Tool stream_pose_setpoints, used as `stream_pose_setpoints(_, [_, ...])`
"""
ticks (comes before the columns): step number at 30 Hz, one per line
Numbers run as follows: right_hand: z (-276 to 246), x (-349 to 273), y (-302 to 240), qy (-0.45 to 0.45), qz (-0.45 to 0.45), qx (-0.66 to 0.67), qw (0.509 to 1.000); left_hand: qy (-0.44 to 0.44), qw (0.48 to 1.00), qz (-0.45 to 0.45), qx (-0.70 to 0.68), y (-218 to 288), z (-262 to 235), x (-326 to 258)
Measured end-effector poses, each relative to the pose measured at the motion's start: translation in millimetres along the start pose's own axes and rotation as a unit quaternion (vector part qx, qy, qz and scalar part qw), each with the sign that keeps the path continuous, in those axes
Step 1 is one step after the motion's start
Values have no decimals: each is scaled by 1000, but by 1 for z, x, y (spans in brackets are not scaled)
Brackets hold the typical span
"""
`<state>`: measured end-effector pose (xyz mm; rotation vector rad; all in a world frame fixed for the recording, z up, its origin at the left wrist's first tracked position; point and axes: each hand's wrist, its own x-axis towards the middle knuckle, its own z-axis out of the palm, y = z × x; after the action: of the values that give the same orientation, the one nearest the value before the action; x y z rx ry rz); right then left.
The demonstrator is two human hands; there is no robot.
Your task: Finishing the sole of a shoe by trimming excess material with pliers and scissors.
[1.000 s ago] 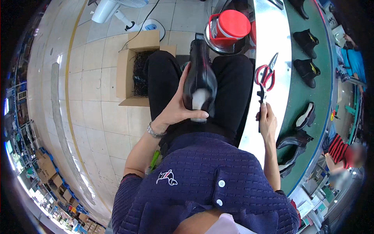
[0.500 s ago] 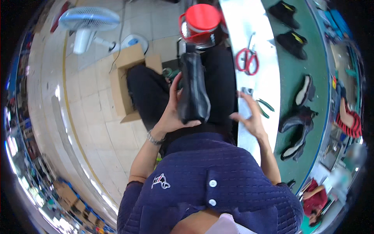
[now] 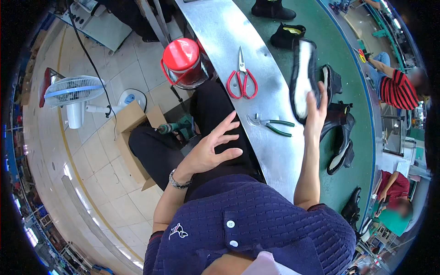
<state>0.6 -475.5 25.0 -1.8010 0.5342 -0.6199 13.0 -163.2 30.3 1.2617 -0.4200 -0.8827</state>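
Observation:
My right hand (image 3: 315, 107) reaches over the green belt with its fingers along a black boot (image 3: 313, 59), whose whitish underside faces up. The boot is a little blurred. Above my lap my left hand (image 3: 213, 149) is empty, its fingers spread apart. Between my hands, on the metal ledge, lie green-handled pliers (image 3: 277, 127). Red-handled scissors (image 3: 243, 82) lie farther off on the same ledge, blades pointing away from me.
Several more black boots stand or lie on the green belt (image 3: 286, 151). At left are a cardboard box (image 3: 130, 158), a white fan (image 3: 75, 94) and a red-lidded jug (image 3: 181, 55). A green power tool (image 3: 174, 127) rests near my knees. People sit beyond the belt.
The boot that stood in my left hand over my lap is gone from there, and that hand has opened. My right hand, empty before, has moved outward and holds a boot over the belt.

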Motion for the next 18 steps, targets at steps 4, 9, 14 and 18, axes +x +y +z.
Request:
stream_pose_setpoints(4, [-7,89,84,120,-52,-268,954,31,998,-46,-24,-22,-6,-12])
stream_pose_setpoints(9, [53,160,79,24,-115,-275,954,100,990,-82,-59,-26,-7,-33])
stream_pose_setpoints(14, [113,200,77,18,-37,-391,919,143,985,-67,-76,-34,-2,-54])
stream_pose_setpoints(18, [49,236,127,-37,-30,-146,988,140,986,-60,-72,-38,-6,-55])
